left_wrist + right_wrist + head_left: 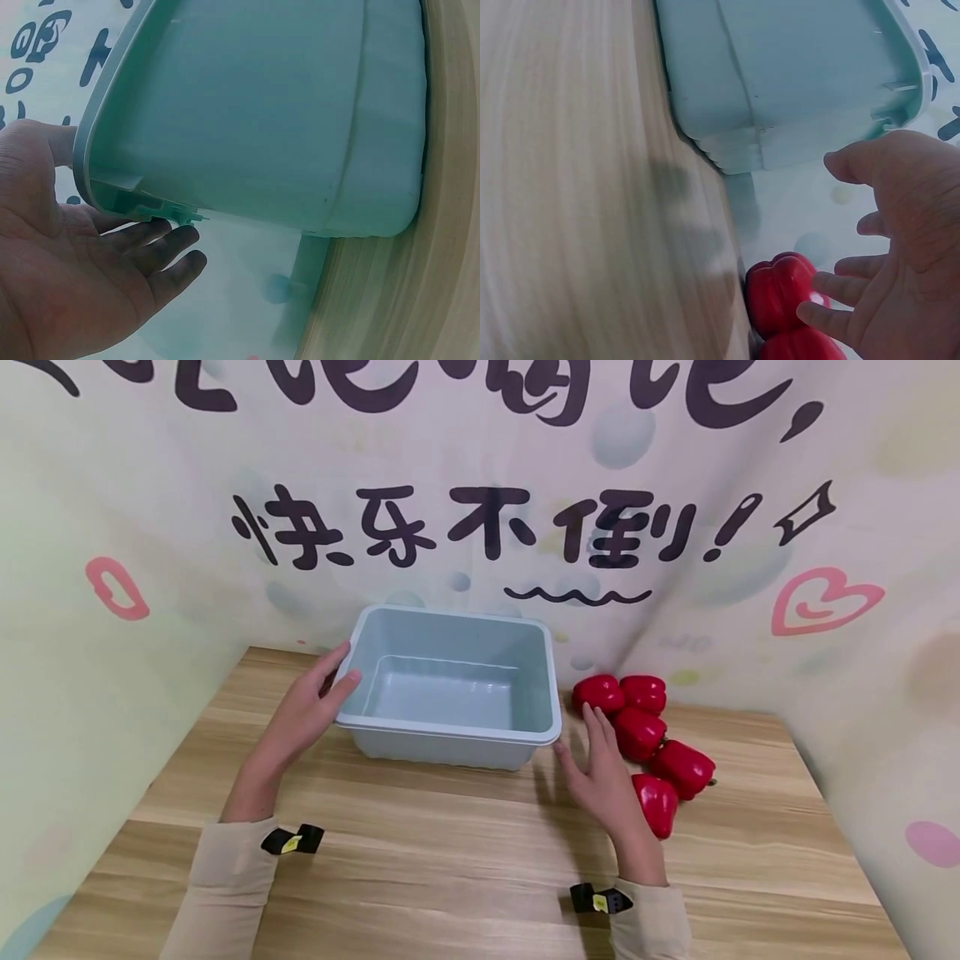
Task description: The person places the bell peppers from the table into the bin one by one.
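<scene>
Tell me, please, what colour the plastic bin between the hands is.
The bin is pale grey-blue, seen best in the head view.

my sleeves (217,897) are beige; the tub (442,750), pale blue-grey; the peppers (639,735), red; the table (450,852), brown with streaked grain; the backdrop (420,452), cream with black lettering (491,527) and a pink heart (813,611).

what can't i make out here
Head view: the upper line of writing, cut off by the top edge.
Head view: part of the nearest pepper, hidden by the right hand.
Left wrist view: thumb tip of the left hand, hidden by the bin.
Right wrist view: the lower pepper, cut off by the bottom edge.
</scene>
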Demonstrator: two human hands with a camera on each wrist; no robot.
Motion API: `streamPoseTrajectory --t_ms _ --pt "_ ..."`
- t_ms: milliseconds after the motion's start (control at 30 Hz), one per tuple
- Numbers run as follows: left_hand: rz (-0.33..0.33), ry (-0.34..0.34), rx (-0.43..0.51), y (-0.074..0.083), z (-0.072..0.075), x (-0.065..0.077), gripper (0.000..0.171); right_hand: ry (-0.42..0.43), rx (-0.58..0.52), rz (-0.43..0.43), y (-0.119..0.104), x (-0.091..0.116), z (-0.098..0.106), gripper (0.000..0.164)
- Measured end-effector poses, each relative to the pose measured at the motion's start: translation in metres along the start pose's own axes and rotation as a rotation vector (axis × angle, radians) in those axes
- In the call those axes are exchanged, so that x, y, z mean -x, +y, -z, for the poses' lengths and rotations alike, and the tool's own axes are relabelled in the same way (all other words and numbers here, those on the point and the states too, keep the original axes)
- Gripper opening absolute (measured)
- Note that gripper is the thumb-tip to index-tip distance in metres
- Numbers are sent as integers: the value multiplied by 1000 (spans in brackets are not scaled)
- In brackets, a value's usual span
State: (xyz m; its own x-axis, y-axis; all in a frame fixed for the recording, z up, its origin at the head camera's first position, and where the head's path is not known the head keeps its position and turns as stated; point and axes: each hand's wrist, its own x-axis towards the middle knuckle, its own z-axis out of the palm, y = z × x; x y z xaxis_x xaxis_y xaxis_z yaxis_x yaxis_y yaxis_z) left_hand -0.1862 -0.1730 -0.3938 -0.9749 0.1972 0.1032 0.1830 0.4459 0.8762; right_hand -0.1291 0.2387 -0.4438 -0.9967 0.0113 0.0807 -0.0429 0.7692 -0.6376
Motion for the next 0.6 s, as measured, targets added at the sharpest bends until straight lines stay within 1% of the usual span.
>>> streamPoseTrajectory --t_ms 200,333,500,600 --pt "-34 14 -11 0 0 0 66 -4 3 -12 -1 1 4 86" --pt "-37 29 -34 1 -1 0 66 1 3 -13 -2 2 6 86" --pt "-42 28 -80 2 -2 -1 66 0 -2 -17 -2 2 8 85" --pt "-48 28 -91 2 -3 -1 66 -3 -3 -19 -1 3 10 86"
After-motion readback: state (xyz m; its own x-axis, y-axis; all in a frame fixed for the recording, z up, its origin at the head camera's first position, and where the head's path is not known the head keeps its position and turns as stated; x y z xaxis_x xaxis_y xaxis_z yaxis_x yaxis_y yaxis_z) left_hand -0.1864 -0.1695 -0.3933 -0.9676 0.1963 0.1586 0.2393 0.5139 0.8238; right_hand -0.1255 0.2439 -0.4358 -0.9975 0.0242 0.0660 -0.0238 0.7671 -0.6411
